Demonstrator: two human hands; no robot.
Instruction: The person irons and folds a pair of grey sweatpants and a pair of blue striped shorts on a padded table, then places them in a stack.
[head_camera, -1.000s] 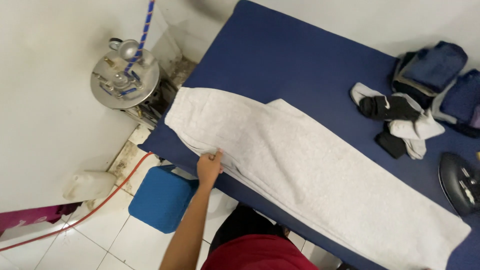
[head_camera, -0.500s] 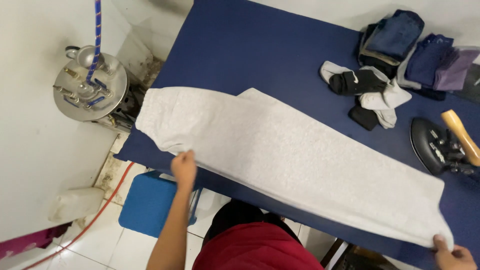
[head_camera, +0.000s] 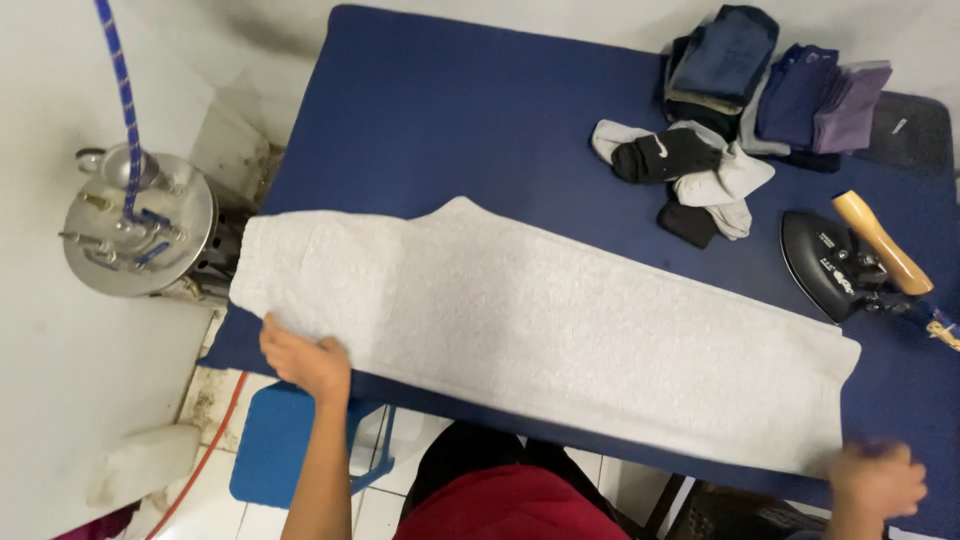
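A pair of light grey sweatpants (head_camera: 540, 330) lies folded lengthwise across the dark blue ironing table (head_camera: 470, 120), waistband at the left, cuffs at the right. My left hand (head_camera: 305, 358) grips the near waistband corner at the table's front edge. At the cuff end, my right hand (head_camera: 878, 478) is blurred and closed at the hem's near corner. A black iron with a wooden handle (head_camera: 850, 265) rests on the table just beyond the cuffs.
Black and white socks (head_camera: 690, 170) and a stack of folded dark blue and purple clothes (head_camera: 770, 80) sit at the table's far right. A metal steam boiler with a blue hose (head_camera: 135, 235) stands left of the table. A blue stool (head_camera: 280, 450) is below.
My view has shifted so the table sits further left and lower. My left hand has stayed on the waistband corner while my right hand came in at the cuff end.
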